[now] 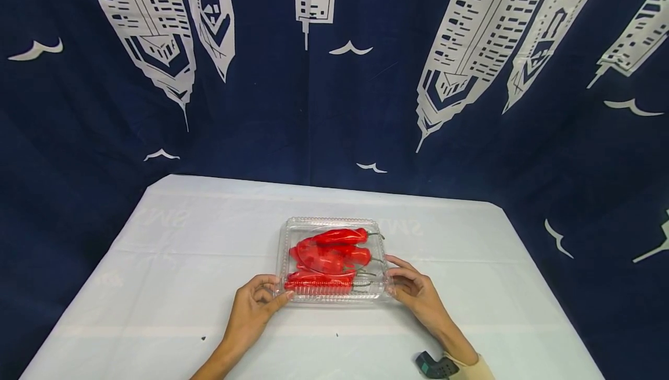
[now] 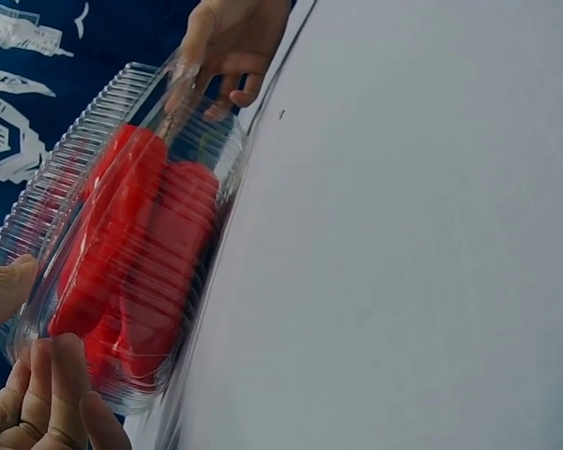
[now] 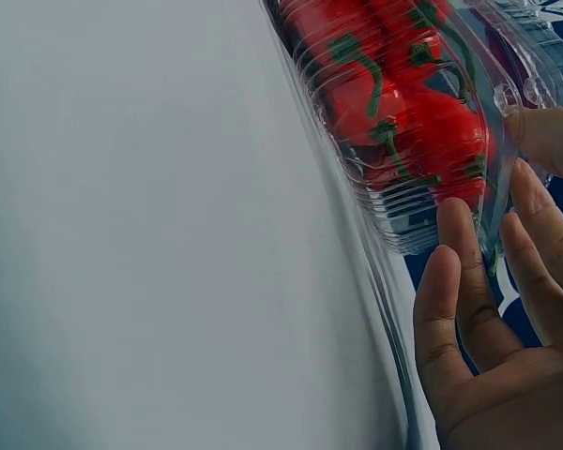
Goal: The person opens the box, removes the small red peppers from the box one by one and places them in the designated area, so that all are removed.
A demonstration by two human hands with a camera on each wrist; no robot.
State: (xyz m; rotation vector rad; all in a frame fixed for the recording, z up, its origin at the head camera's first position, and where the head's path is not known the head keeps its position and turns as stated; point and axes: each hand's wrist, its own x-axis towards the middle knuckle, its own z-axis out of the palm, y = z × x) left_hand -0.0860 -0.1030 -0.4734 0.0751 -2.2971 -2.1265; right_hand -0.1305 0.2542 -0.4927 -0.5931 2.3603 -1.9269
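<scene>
A clear plastic clamshell box (image 1: 334, 221) lies on the white table (image 1: 172, 287), a little toward me from its middle. Several red peppers (image 1: 331, 252) with green stems fill it. My left hand (image 1: 279, 293) pinches the box's near left corner, thumb on the lid and fingers at the rim. My right hand (image 1: 392, 278) holds the near right corner the same way. In the left wrist view the ribbed box (image 2: 103, 112) and peppers (image 2: 131, 253) lie between my left hand (image 2: 23, 328) and my right hand (image 2: 230, 47). In the right wrist view my right hand (image 3: 516, 178) clasps the box (image 3: 403, 225) end beside the peppers (image 3: 432, 131).
A dark blue curtain (image 1: 334, 107) printed with white towers and birds hangs behind and beside the table. A small dark camera unit (image 1: 436, 365) sits on my right wrist. White tabletop stretches left, right and in front of the box.
</scene>
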